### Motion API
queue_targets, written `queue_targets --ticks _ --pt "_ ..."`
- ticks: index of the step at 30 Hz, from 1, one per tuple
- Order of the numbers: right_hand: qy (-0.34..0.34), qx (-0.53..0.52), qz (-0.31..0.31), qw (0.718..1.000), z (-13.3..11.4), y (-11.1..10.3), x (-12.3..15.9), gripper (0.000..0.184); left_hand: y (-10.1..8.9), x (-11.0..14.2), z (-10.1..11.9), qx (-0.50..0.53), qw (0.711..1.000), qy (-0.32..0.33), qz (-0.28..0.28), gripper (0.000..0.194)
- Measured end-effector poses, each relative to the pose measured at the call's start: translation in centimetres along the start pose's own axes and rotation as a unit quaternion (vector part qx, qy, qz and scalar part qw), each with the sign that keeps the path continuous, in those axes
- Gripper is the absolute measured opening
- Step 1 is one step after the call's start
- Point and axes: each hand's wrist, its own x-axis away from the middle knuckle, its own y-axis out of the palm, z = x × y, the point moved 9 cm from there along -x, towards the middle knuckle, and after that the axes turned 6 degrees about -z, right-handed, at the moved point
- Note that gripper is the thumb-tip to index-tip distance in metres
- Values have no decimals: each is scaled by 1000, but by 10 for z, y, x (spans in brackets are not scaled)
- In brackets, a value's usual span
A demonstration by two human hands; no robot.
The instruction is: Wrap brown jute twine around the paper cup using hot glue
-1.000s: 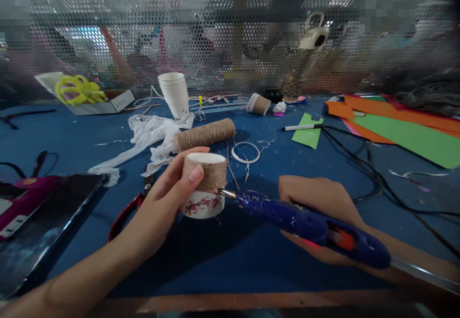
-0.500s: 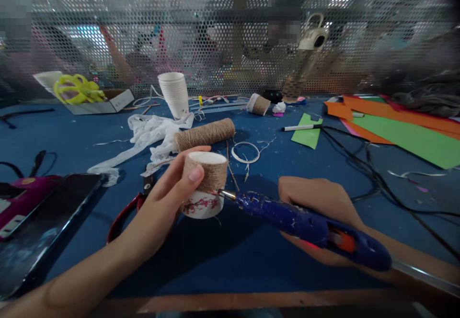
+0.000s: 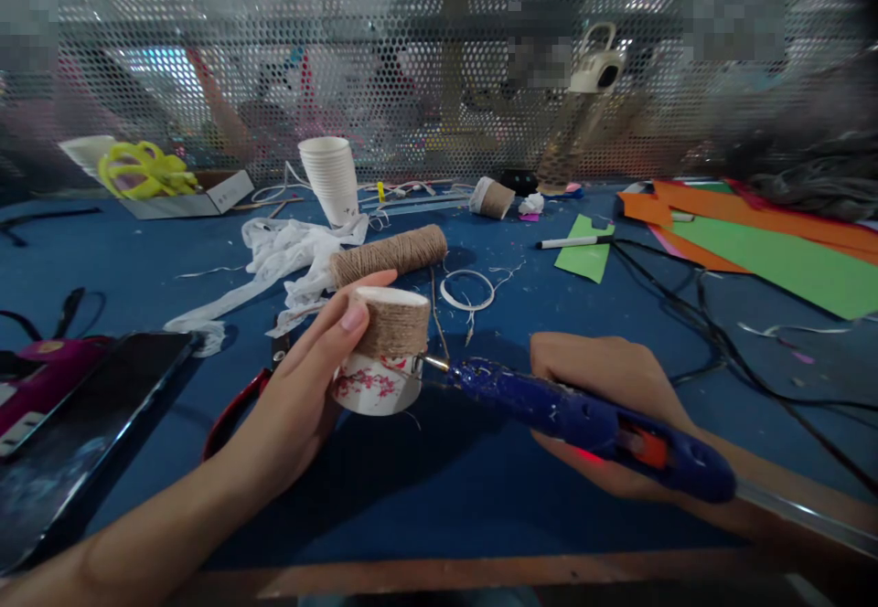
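My left hand (image 3: 308, 378) is closed around the side of a white paper cup (image 3: 377, 389) printed with red blossoms. Brown twine (image 3: 394, 325) is wound round the cup's upper part. A blue hot glue gun (image 3: 549, 401), with a clear glue stick in its back end, is gripped in my right hand (image 3: 610, 388). Its metal nozzle meets the cup's right side, just below the wound twine. Behind the cup lies a roll of twine (image 3: 390, 255), and a loose strand runs down from it. Red-handled scissors (image 3: 237, 406) lie partly hidden under my left forearm.
Stacked paper cups (image 3: 329, 177), crumpled white gauze (image 3: 294, 255) and a white ring (image 3: 467, 290) sit beyond my hands. A phone (image 3: 102, 442) lies at left. Coloured paper (image 3: 775, 255) and black cables (image 3: 713, 324) spread at right. A perforated metal screen (image 3: 412, 68) closes the back.
The cup has tilted and shifted slightly left in my left hand, showing more of the blossom print. The glue gun's nozzle has moved slightly up, staying at the cup's side.
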Motion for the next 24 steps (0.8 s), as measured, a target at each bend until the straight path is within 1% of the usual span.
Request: queue_targets --ticks 3,8,14,17,20,22,24 --pt "-2 2 0 1000 -1 0 1 22 1 0 1 -6 1000 5 -2 59" --pt "7 0 -34 999 0 4 2 25 6 2 2 -16 1000 0 -17 43" --pt "13 -7 -26 1000 1 4 2 25 3 2 -1 1 1000 -5 -14 48" --pt "11 -6 -30 999 2 5 0 24 0 1 -1 15 1000 -6 3 50" --pt "-2 -9 -19 1000 2 4 -1 23 -2 0 0 22 1000 -5 16 49" --pt "7 -10 -9 1000 4 1 -1 23 -2 0 0 28 999 -4 15 47" --pt "32 -10 -5 999 6 -2 -1 23 -3 0 -1 30 999 -5 15 45"
